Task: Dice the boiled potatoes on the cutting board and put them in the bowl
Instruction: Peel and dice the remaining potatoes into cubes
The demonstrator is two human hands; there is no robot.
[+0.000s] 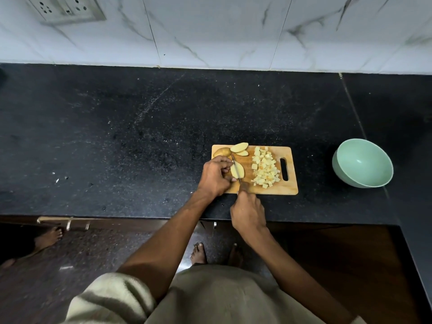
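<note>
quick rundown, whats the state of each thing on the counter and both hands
cutting board: flat on the counter
potato slice: flat, being cut
knife: blade down on the slice
diced potato: piled on the board
uncut slices: at the board's far edge
bowl: empty, off the board
left hand: holds the slice
right hand: grips the knife

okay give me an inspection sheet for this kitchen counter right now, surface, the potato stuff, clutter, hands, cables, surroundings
Surface: black speckled counter, pale crumbs scattered.
Job's things: cutting board holds diced potato pile, potato slices, part of an unpeeled potato; green bowl empty, right of board.
Clutter: nothing seen.
Hands: left hand steadies a potato slab; right hand grips knife cutting it.
Cables: nothing seen.
Surroundings: marble wall tiles, wall socket, bare feet on floor.
</note>
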